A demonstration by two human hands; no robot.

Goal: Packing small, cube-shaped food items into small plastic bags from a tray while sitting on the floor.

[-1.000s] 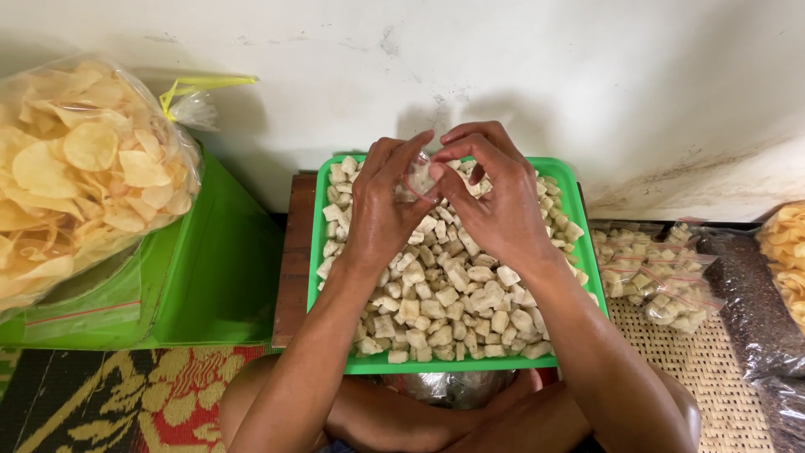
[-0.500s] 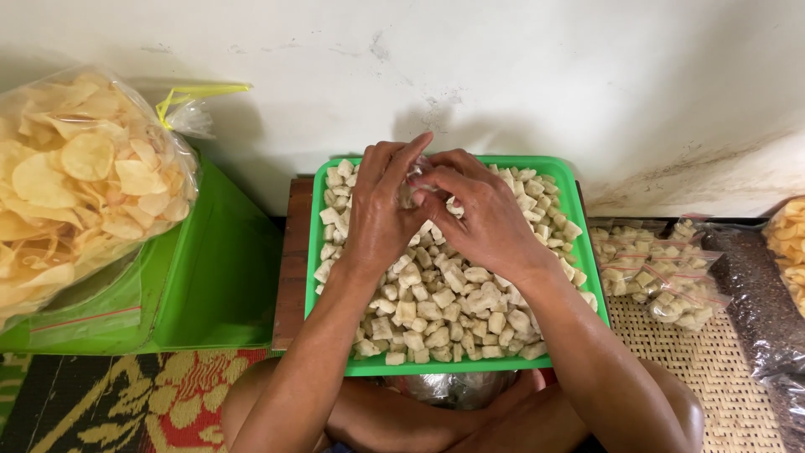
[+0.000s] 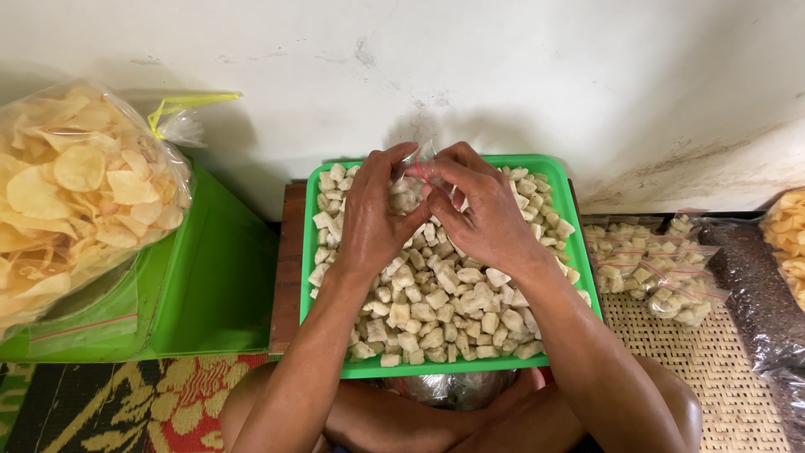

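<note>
Green plastic tray [image 3: 579,277], heaped with pale cracker cubes [image 3: 444,310], sits just beyond the person's crossed legs. Over its far half the left hand [image 3: 373,214] and right hand [image 3: 482,210] meet, fingers pinched narrow on a small clear plastic bag [image 3: 411,189] holding a few cubes, its top gathered between the fingertips. Right of the tray, filled small packets [image 3: 650,268] lie on a woven mat [image 3: 713,369]. On the left, a large clear bag of round chips [image 3: 75,193] rests on a green box [image 3: 210,277] against the white wall [image 3: 503,67].
</note>
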